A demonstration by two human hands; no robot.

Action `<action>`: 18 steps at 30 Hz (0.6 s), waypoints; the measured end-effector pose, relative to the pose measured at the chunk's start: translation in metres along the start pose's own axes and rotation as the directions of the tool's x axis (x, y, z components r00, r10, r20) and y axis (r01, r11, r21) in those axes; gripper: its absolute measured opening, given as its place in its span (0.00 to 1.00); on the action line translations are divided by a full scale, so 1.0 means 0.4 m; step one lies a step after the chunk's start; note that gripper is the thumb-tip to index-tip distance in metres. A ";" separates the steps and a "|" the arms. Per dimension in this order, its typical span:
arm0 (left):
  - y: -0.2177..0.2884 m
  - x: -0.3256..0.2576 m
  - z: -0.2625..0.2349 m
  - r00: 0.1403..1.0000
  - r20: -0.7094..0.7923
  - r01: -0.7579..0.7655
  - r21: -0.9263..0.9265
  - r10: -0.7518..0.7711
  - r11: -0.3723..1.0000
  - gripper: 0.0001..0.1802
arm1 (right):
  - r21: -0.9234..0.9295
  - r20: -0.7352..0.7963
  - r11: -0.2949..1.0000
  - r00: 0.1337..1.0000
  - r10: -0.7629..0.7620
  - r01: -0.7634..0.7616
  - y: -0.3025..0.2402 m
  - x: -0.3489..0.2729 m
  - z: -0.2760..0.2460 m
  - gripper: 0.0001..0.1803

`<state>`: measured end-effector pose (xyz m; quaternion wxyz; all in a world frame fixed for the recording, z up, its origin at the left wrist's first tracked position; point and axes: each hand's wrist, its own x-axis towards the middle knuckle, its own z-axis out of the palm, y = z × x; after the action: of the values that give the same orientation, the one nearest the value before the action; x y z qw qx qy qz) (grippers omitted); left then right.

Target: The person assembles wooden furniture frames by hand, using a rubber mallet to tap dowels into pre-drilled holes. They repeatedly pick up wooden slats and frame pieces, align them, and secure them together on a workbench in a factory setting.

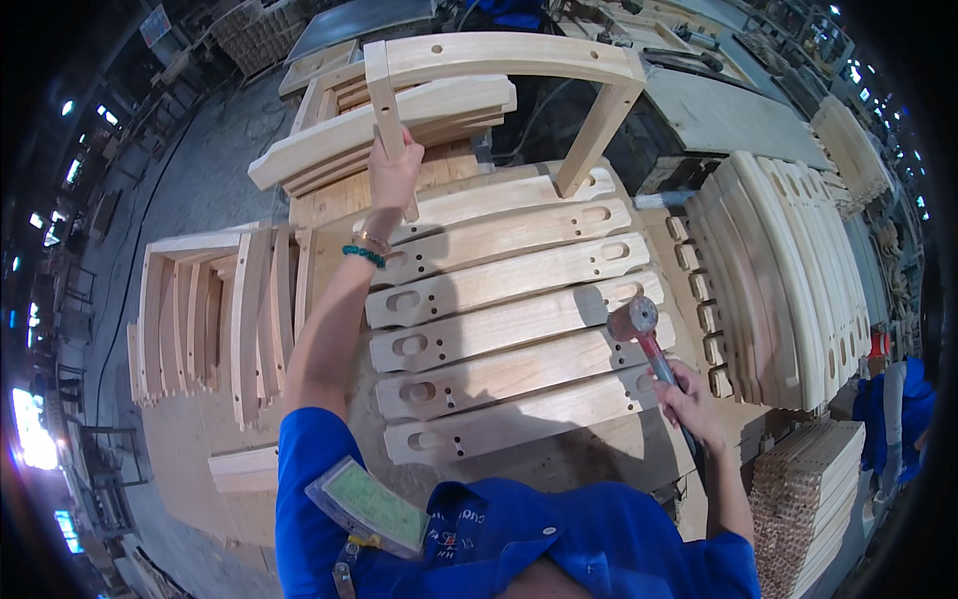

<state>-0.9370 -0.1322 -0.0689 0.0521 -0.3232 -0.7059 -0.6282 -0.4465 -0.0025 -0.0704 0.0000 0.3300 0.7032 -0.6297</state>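
My left hand is closed round one leg of a U-shaped wooden frame at the far side of the bench. The frame's curved rail joins two legs. Its other leg reaches down to the farthest slat. Several pale wooden slats lie side by side below it, with oval slots and small dark holes near their ends. My right hand grips the handle of a mallet. The mallet's round head hangs over the right ends of the nearer slats, apart from the frame.
Curved wooden parts are stacked behind the slats. More frames stand at the left. A row of slotted boards stands at the right, beside small wooden blocks. A stack of wood strips sits at the lower right.
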 end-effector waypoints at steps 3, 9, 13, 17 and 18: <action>-0.013 -0.005 -0.009 0.998 -0.047 -0.028 0.036 0.030 0.999 0.07 | -0.047 -0.056 0.998 0.997 -0.045 0.043 -0.116 0.057 -0.019 0.17; -0.017 -0.016 -0.013 0.998 -0.056 0.012 -0.049 -0.014 0.999 0.07 | -0.421 -0.419 0.733 0.602 -0.679 0.534 -0.546 0.133 -0.124 0.20; -0.016 -0.009 0.002 0.999 -0.038 -0.040 -0.033 0.039 0.999 0.07 | -0.259 -0.512 0.576 0.395 -0.762 0.775 -0.697 0.250 -0.172 0.21; -0.034 -0.011 -0.026 0.999 -0.008 -0.036 -0.001 0.036 0.999 0.08 | -0.381 -0.248 0.845 0.839 -0.485 0.376 -0.563 0.371 -0.096 0.24; -0.039 -0.009 -0.026 0.999 0.013 -0.038 0.047 0.038 0.998 0.08 | -0.312 -0.264 0.881 0.858 -0.441 0.357 -0.566 0.353 -0.128 0.24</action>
<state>-0.9459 -0.1433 -0.0820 0.0671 -0.3391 -0.7145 -0.6083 -0.6406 0.1108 0.0819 -0.2061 0.2731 0.8206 -0.4577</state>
